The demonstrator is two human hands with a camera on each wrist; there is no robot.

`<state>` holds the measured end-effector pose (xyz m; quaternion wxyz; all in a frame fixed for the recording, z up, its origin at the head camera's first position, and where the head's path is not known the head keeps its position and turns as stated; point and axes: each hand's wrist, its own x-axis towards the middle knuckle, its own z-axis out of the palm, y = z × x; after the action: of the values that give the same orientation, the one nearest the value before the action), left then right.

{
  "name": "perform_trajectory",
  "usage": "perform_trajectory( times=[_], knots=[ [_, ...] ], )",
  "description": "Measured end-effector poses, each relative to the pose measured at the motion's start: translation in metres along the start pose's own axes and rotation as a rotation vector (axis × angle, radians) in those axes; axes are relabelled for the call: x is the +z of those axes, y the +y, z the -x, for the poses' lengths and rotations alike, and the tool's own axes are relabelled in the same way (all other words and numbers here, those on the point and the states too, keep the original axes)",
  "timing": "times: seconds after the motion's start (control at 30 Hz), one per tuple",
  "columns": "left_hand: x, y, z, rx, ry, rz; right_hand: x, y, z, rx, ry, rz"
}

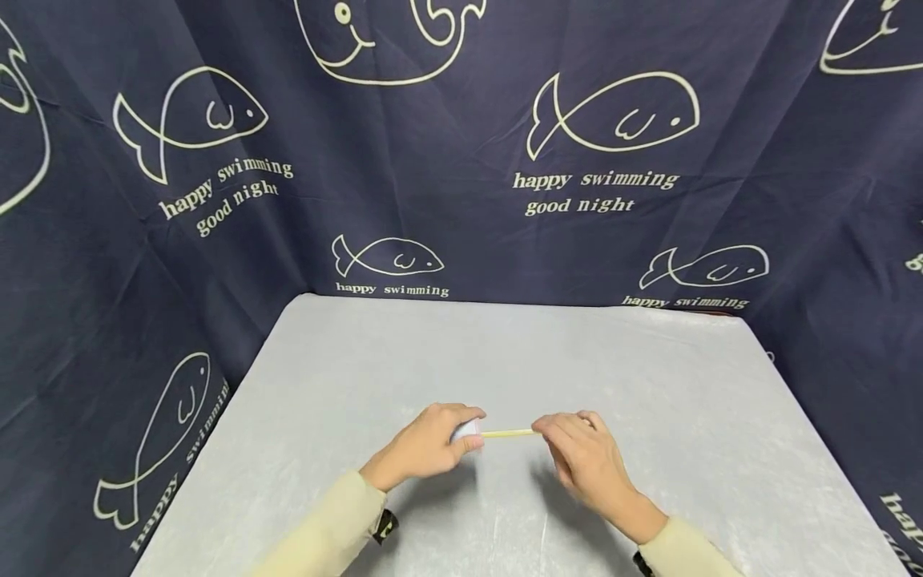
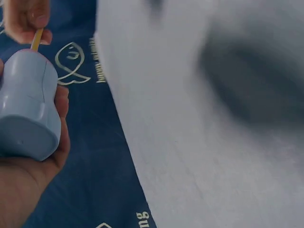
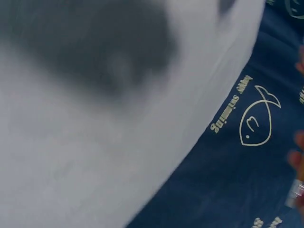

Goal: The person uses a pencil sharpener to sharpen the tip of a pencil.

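Observation:
My left hand (image 1: 431,442) holds a light blue, rounded pencil sharpener (image 2: 28,85), its fingers and thumb wrapped along the sides. A thin pink edge shows at the sharpener's far end. From that end a yellow pencil (image 1: 508,433) sticks out toward the right, close to level in the head view. With thumb and fingers, my right hand (image 1: 590,458) pinches the other part of the pencil. At the edge of the right wrist view shows the pencil's pale end (image 3: 294,192). The tip inside the sharpener is hidden. Both hands are held above the table, casting shadows.
A pale grey cloth covers the table (image 1: 461,353) under the hands. Dark blue curtains (image 1: 476,216) printed with fish and lettering hang behind it and at both sides. Cream sleeves (image 1: 332,525) cover the forearms, with a dark band (image 1: 385,526) at the left wrist.

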<state>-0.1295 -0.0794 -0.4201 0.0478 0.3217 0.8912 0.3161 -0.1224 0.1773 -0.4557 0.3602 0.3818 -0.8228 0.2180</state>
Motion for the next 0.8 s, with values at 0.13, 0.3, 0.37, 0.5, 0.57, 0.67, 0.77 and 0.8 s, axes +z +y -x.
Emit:
perform_trajectory(
  times=[0.13, 0.3, 0.37, 0.5, 0.57, 0.67, 0.77, 0.8],
  knots=[
    [-0.012, -0.004, -0.003, -0.08, -0.034, 0.192, 0.004, 0.005, -0.007, -0.18, 0.138, 0.124],
    [-0.017, -0.011, -0.005, -0.094, -0.052, 0.328, 0.001, 0.009, -0.017, -0.312, 0.218, 0.114],
    [-0.015, -0.011, -0.008, -0.084, -0.074, 0.364, 0.0, 0.01, -0.02, -0.338, 0.242, 0.107],
    [-0.006, -0.007, -0.009, -0.052, -0.098, 0.353, -0.001, 0.008, -0.02, -0.344, 0.286, 0.124],
    [-0.002, -0.004, -0.006, -0.037, -0.097, 0.295, -0.001, 0.005, -0.015, -0.317, 0.256, 0.119],
    [0.009, -0.002, 0.001, 0.026, -0.071, 0.135, -0.005, -0.001, -0.005, -0.175, 0.048, -0.026],
    [0.023, -0.005, 0.008, 0.188, -0.002, -0.108, -0.011, -0.003, 0.0, 0.162, -0.298, -0.321],
    [0.027, -0.006, 0.01, 0.258, 0.046, -0.212, -0.013, -0.002, 0.001, 0.291, -0.411, -0.445]
  ],
)
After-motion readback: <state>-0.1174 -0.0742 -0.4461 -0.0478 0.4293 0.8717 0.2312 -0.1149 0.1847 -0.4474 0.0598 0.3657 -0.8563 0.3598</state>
